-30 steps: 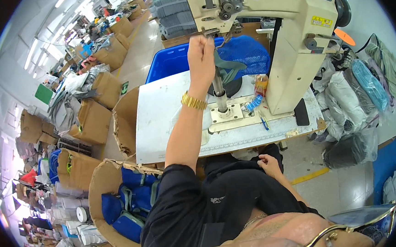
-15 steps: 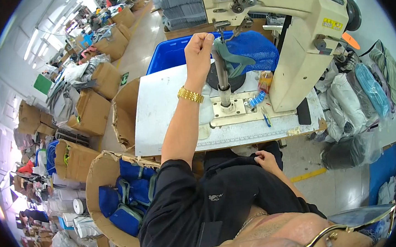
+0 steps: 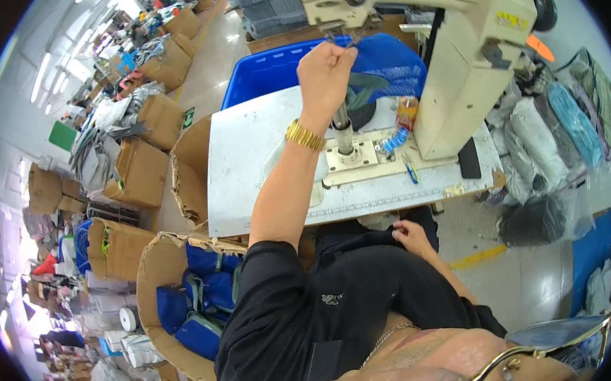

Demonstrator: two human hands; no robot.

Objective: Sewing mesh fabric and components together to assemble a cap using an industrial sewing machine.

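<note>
Head view: worn on the person's head, the left fisheye camera looks steeply down past the black shirt (image 3: 348, 286) to the white tabletop (image 3: 247, 166) and sewing machine (image 3: 448, 95) close by; its bowed field reaches our workshop's far aisle (image 3: 215, 69).

White tube lights (image 3: 40, 76) run along the ceiling of a long, bright workshop, and a pale wall (image 3: 578, 37) rises at the right. Pale, glossy tiles cover the floor (image 3: 528, 281), marked with a yellow stripe (image 3: 477, 257). Cardboard boxes (image 3: 136, 172) and heaped fabric crowd the left side, near a green panel (image 3: 63, 135). A white worktop (image 3: 247, 159) stands mid-view; plastic-wrapped bundles (image 3: 529, 139) pile up to its right.
</note>
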